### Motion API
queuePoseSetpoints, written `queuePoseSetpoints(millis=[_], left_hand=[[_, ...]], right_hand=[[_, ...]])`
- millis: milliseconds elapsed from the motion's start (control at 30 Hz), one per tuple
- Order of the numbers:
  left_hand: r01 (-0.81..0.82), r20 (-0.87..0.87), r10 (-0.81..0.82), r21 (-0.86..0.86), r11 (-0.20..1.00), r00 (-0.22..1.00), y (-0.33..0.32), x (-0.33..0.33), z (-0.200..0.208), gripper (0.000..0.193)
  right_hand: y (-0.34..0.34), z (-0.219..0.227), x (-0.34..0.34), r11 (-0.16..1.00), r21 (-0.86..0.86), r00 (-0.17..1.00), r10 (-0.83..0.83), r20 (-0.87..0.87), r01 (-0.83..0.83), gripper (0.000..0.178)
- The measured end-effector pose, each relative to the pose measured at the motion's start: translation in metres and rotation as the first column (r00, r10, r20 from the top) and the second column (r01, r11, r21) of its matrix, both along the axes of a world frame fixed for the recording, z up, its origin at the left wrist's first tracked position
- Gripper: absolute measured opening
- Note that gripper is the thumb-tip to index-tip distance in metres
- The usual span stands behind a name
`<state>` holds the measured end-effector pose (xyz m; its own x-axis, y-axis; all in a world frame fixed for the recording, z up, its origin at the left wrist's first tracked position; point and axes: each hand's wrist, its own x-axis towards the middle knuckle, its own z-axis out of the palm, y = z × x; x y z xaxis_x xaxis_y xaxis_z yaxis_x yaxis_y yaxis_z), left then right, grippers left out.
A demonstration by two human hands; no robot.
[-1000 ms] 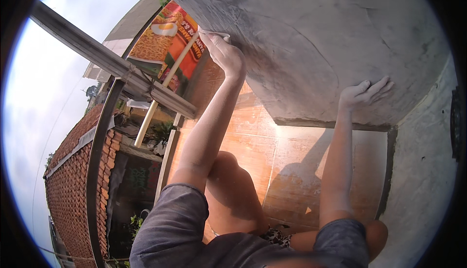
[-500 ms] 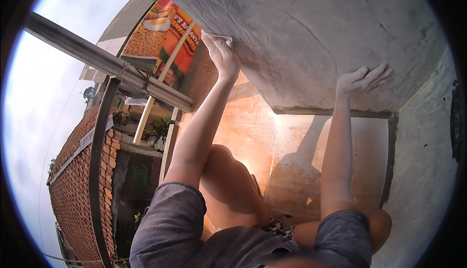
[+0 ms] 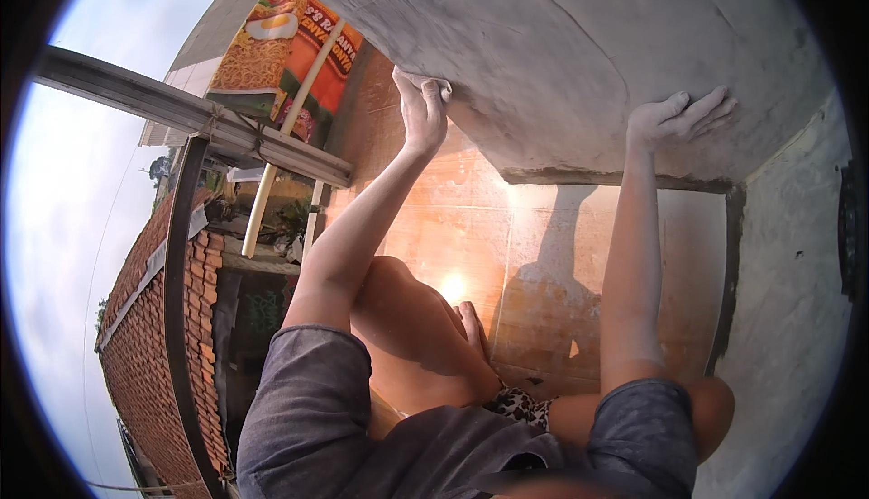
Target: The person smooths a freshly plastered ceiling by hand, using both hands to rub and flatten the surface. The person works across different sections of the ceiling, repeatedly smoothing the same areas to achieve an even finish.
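Observation:
My left hand (image 3: 422, 117) is closed on a folded, pale, dust-covered sheet (image 3: 442, 88). It presses the sheet against the left edge of a grey plastered wall (image 3: 543, 56). Much of the sheet is hidden by my fingers, and its material cannot be made out. Farther right, my right hand (image 3: 679, 121) leans on the same wall, with its palm against the plaster and its fingers stretched out to the right. Nothing is in it. Both hands and forearms are whitened with fine dust.
Below the wall lies a dusty orange tiled floor (image 3: 462, 200), where my bent legs (image 3: 416, 336) are. Another grey wall (image 3: 787, 318) rises at the right. At the left are a metal beam (image 3: 181, 101), a pale pole (image 3: 272, 173), a printed banner (image 3: 290, 47) and a tiled roof (image 3: 154, 345) lower down.
My left hand has slid down along the wall's edge with the sheet, toward the lower corner. The right hand stays at its place on the wall. The whole view has shifted slightly.

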<state>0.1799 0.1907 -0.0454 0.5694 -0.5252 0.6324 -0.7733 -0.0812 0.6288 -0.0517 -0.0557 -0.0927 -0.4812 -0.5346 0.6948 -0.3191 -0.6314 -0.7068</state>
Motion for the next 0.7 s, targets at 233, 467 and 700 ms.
queuePoseSetpoints(millis=[233,467,700], left_hand=[[0.065,0.108,-0.029,-0.34,0.938,0.994,-0.033,0.005,0.092,0.049],[-0.142,0.061,0.135,0.141,0.98,0.989,-0.005,-0.022,-0.011,0.052],[-0.104,-0.334,0.059,-0.117,0.988,0.941,-0.005,-0.021,-0.067,0.046]], right_hand=[[-0.002,-0.002,0.0,1.0,-0.022,1.0,0.0,-0.014,-0.001,0.063],[0.001,0.003,-0.002,1.0,0.014,1.0,0.022,-0.005,-0.021,0.063],[-0.001,-0.002,-0.001,0.999,0.026,1.0,0.025,-0.005,-0.025,0.063]])
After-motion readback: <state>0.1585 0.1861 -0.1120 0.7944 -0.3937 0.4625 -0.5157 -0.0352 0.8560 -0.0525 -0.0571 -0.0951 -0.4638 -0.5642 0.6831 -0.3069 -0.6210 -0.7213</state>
